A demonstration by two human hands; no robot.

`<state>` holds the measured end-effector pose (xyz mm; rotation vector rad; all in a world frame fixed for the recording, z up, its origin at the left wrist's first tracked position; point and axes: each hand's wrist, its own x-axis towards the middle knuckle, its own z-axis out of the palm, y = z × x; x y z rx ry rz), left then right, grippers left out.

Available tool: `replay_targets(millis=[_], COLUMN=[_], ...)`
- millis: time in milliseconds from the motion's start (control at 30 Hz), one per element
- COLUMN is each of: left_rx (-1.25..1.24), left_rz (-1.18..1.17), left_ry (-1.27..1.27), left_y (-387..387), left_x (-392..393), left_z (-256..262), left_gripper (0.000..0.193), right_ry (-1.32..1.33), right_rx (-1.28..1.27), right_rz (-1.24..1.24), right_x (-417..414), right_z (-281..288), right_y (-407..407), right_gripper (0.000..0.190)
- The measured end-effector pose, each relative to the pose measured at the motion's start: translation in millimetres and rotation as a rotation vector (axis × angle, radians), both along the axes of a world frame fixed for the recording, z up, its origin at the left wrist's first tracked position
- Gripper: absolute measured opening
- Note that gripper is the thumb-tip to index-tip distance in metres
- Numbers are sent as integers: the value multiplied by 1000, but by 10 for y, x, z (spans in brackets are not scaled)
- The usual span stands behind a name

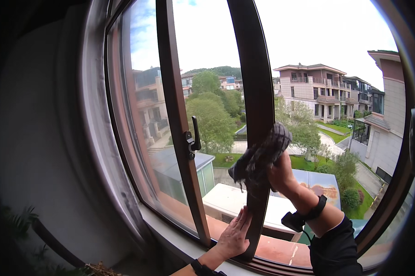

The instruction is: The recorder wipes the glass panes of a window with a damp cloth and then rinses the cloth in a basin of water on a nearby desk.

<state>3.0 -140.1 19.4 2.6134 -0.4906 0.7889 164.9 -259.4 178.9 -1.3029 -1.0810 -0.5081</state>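
My right hand grips a dark grey, frayed cloth and presses it against the dark brown upright frame bar of the window. Part of the cloth hangs over the bar's left edge. Lower down, my left hand rests with its fingers extended along the same bar and holds nothing. A black band is on each wrist; the right one carries a small box and a cable. Left of the bar, a narrower upright bears a black window handle.
The window sill runs below the frame. A grey curtain or wall edge is at the left, with plant leaves at lower left. Outside stand a white box-like unit, trees and houses.
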Motion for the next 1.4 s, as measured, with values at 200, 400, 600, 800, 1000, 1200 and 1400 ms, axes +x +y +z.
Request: replay_targets(millis=[200, 400, 600, 800, 1000, 1200, 1400], left_rx=[11, 59, 103, 44, -5, 74, 118], left_rz=[-23, 33, 40, 70, 8, 64, 157], left_ry=[-32, -37, -32, 52, 57, 79, 85], left_y=[48, 111, 54, 118, 51, 25, 66], left_x=[34, 65, 78, -47, -70, -16, -59], left_z=[15, -11, 58, -2, -15, 83, 156], left_gripper=[95, 95, 93, 94, 95, 88, 89], right_ry=[158, 494, 849, 488, 131, 376, 907], right_rx=[-72, 24, -435, -373, -255, -366, -211], right_rz=[360, 975, 1101, 1154, 1145, 1222, 1335], right_x=[21, 270, 667, 479, 388, 806, 817], right_z=[2104, 1190, -1508, 80, 1437, 335, -11], right_y=[-70, 78, 113, 668, 390, 374, 280], right_gripper=[31, 45, 29, 29, 30, 30, 23])
